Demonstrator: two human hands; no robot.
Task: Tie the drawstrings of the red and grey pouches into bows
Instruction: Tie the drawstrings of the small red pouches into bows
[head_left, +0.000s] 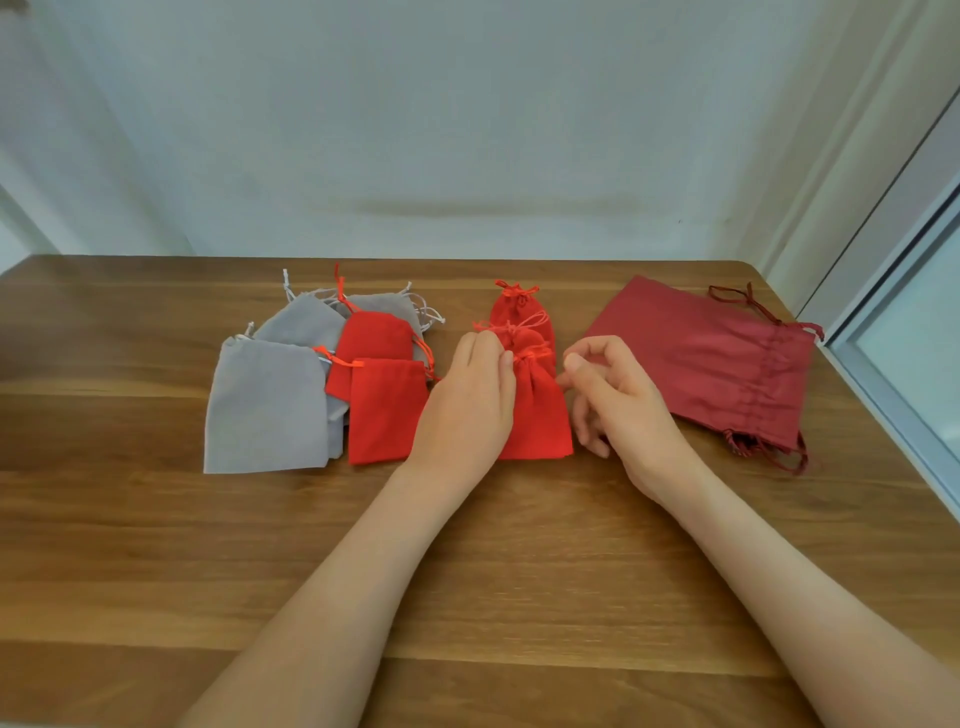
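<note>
A red pouch (540, 410) lies in the middle of the table with its neck gathered. My left hand (470, 400) rests on its left side, and thumb and fingers pinch the red drawstring (532, 355) at the neck. My right hand (613, 400) hovers just right of the pouch with loosely curled fingers and holds nothing. Behind it lie two more red pouches (522, 312) with bows tied. To the left sits a pile of several grey pouches (265, 405) and two flat red pouches (384, 410) with loose strings.
Larger dark red drawstring bags (717, 364) lie stacked at the right, near the table's right edge. A window frame (893, 322) runs along that side. The wooden table (467, 571) reaches back to a pale wall.
</note>
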